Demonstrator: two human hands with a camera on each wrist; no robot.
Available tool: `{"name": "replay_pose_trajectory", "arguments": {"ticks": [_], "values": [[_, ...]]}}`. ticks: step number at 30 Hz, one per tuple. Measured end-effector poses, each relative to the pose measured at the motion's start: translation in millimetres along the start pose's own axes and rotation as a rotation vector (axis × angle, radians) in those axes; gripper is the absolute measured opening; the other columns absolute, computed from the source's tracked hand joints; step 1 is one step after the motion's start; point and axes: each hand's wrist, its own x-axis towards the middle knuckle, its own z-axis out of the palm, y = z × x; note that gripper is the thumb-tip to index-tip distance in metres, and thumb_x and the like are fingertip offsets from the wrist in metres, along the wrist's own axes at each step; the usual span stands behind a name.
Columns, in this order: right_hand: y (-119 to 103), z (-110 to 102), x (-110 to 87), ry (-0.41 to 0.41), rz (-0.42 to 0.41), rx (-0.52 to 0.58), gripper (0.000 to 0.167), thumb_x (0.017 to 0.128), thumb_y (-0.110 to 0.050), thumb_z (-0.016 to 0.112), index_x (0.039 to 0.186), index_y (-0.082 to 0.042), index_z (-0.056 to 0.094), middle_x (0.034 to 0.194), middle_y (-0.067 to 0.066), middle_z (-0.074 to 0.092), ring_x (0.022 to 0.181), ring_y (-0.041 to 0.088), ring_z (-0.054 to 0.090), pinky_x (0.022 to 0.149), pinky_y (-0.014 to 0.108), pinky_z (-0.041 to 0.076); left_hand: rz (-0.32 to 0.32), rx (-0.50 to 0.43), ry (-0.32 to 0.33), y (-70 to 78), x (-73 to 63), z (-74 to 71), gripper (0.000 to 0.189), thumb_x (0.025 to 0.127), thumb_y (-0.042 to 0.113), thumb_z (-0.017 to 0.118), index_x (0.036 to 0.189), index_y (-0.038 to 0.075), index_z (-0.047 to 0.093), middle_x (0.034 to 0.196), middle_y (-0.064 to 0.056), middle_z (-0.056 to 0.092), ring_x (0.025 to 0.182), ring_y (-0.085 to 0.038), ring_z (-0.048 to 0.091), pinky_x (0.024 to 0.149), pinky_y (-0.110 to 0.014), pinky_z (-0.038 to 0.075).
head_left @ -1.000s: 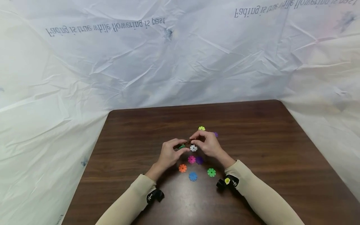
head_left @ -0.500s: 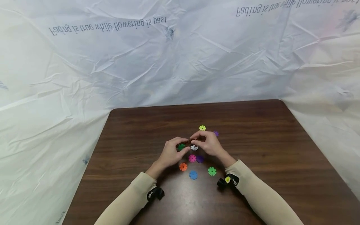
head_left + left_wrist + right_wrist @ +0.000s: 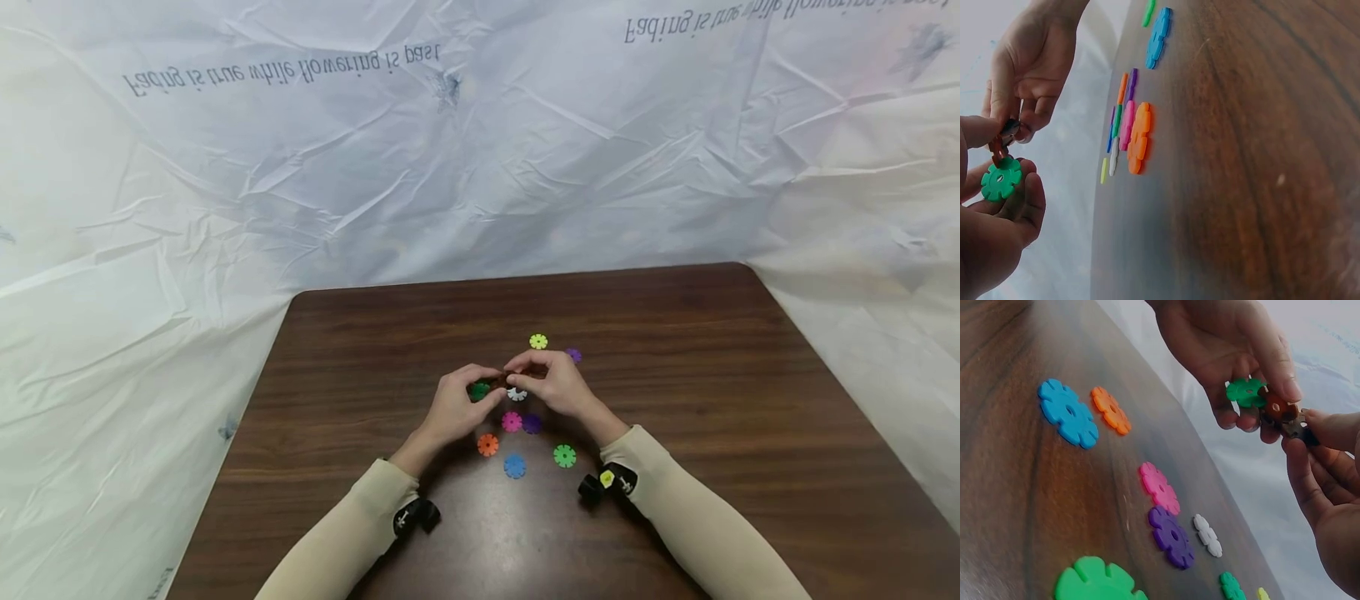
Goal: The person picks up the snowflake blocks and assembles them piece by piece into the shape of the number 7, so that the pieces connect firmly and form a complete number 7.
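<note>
Both hands work on a small chain of slotted, flower-shaped interlocking discs held above the table. My left hand (image 3: pixel 463 406) pinches a brown disc (image 3: pixel 1277 408). Joined to its edge is a green disc (image 3: pixel 1001 180), which shows between the left thumb and fingers in the head view. On the other side, my right hand (image 3: pixel 553 385) pinches a dark disc (image 3: pixel 1296 429) between thumb and index finger, up against the brown one. Fingertips hide much of the dark disc. Beneath the hands a white disc (image 3: pixel 517 394) lies on the table, partly covered by the right thumb.
On the brown wooden table (image 3: pixel 675 358) lie loose discs: pink (image 3: pixel 512 422), purple (image 3: pixel 532 424), orange (image 3: pixel 487 445), blue (image 3: pixel 514 466) and light green (image 3: pixel 565 456). Beyond the right hand are a yellow disc (image 3: pixel 538 342) and another purple disc (image 3: pixel 573 355). White sheeting (image 3: pixel 480 167) hangs behind.
In the head view the held green disc has turned and shows more fully inside the left hand. The right thumb overlaps more of the white disc; the loose discs have stayed put.
</note>
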Motion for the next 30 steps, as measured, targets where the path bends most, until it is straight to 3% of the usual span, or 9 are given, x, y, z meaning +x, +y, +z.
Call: {"name": "replay_pose_trajectory", "arguments": {"ticks": [4,9,21,30], "values": [[20,-2,2.5,-0.014,-0.006,0.001,0.017,0.09,-0.006,0.069,0.106,0.0,0.07,0.095,0.015,0.069,0.083,0.024,0.067,0.075,0.036,0.057,-0.005,0.013,0.004,0.8,1.5,-1.2,0.022,0.087,0.02,0.075,0.106,0.008,0.073,0.1,-0.004,0.071,0.085,-0.013,0.066,0.069,-0.023,0.054],[22,-9,0.6,-0.029,-0.015,-0.016,0.022,0.09,-0.011,0.071,0.11,-0.004,0.068,0.1,0.013,0.069,0.089,0.024,0.066,0.077,0.037,0.056,-0.007,0.014,0.014,-1.1,1.8,-2.5,0.021,0.087,0.02,0.074,0.103,0.007,0.073,0.096,-0.005,0.07,0.081,-0.013,0.065,0.066,-0.023,0.053],[32,-17,-4.5,-0.004,-0.069,-0.296,0.022,0.085,-0.008,0.075,0.106,-0.004,0.07,0.097,0.006,0.07,0.083,0.014,0.067,0.073,0.036,0.057,-0.041,0.012,0.022,-3.6,-1.8,-6.4,0.02,0.089,0.023,0.072,0.104,0.01,0.074,0.098,-0.003,0.069,0.081,-0.013,0.064,0.063,-0.027,0.053],[34,-20,-7.9,-0.05,0.015,-0.46,0.024,0.084,-0.007,0.076,0.106,-0.005,0.07,0.097,0.005,0.068,0.081,0.015,0.064,0.071,0.033,0.055,-0.051,0.022,0.027,-4.3,-4.6,-7.6,0.021,0.088,0.026,0.073,0.104,0.011,0.074,0.098,-0.001,0.07,0.082,-0.012,0.064,0.065,-0.023,0.052]]}}
